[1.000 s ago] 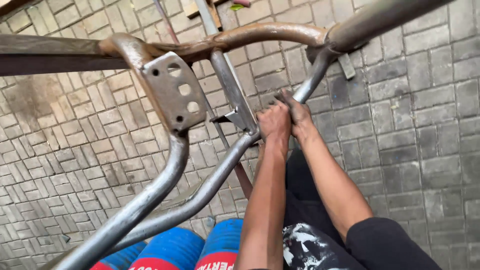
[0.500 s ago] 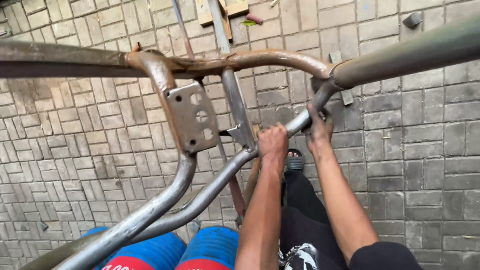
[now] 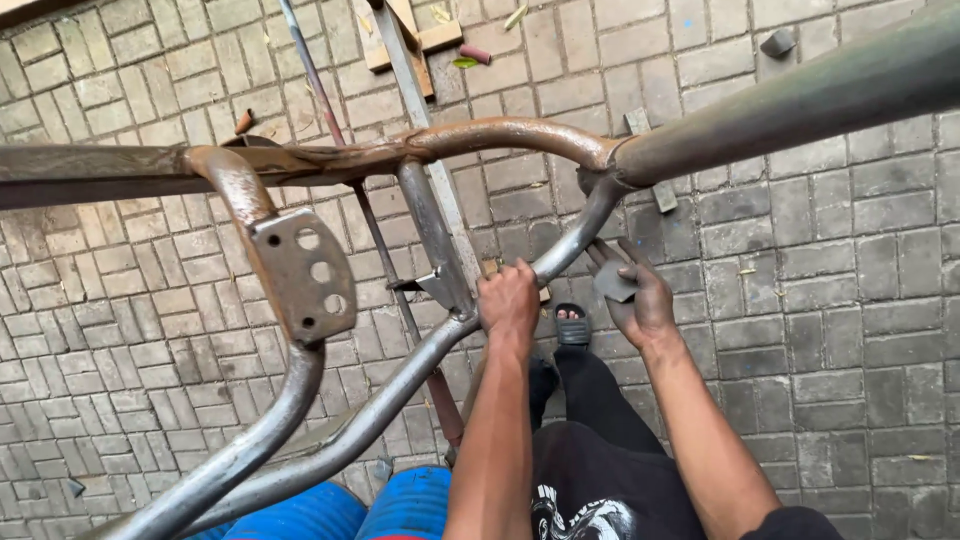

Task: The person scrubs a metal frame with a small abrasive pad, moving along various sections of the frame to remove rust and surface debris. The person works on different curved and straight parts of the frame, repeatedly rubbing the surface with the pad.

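Right hand [image 3: 645,300] drawn off the steel frame [image 3: 420,390], my grip pinching a small metal plate [image 3: 612,282] beside it, left hand [image 3: 508,300] clamped round its tube.

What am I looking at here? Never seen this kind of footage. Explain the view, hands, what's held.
One view only: a camera on a person's head, looking down at their own bare hands. No robot. In front is a rusty welded tube frame with a drilled bracket plate. The left hand grips a lower tube of the frame. The right hand holds a small flat grey piece beside the tube, apart from it. Below is a brick-paved ground with wood scraps; blue drums sit at the bottom edge.
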